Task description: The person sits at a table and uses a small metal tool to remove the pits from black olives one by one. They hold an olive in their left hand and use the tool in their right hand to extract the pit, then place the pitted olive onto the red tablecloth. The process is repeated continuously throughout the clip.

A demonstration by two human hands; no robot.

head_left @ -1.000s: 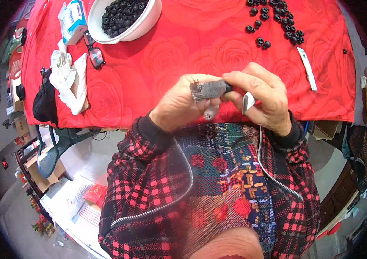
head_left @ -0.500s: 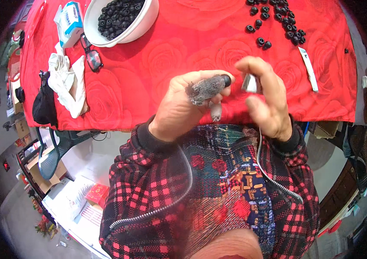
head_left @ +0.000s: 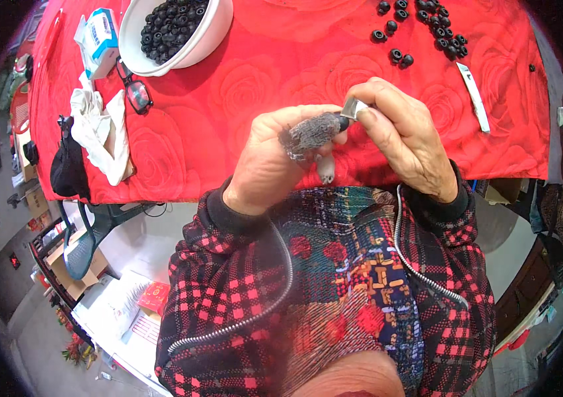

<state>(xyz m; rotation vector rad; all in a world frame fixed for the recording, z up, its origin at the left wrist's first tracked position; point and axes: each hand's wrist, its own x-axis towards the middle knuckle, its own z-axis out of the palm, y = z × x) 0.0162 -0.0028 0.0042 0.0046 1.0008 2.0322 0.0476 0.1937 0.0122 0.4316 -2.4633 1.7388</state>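
well, left grip (head_left: pixel 265 155) pinches black bead (head_left: pixel 344 124), right grip (head_left: pixel 412 137) metal blade (head_left: pixel 354 108), near table edge (head_left: pixel 175 194).

The far-left white bowl (head_left: pixel 210 41) is cut off on top; the left hand (head_left: pixel 263 155) partly hides a black round part (head_left: pixel 344 123)

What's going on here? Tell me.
The left hand holds a small round black piece, a frayed grey fabric cover on one digit. The right hand holds a flat silvery piece right by it. More round black pieces sit in a white bowl and lie loose on the red rose-patterned tablecloth.
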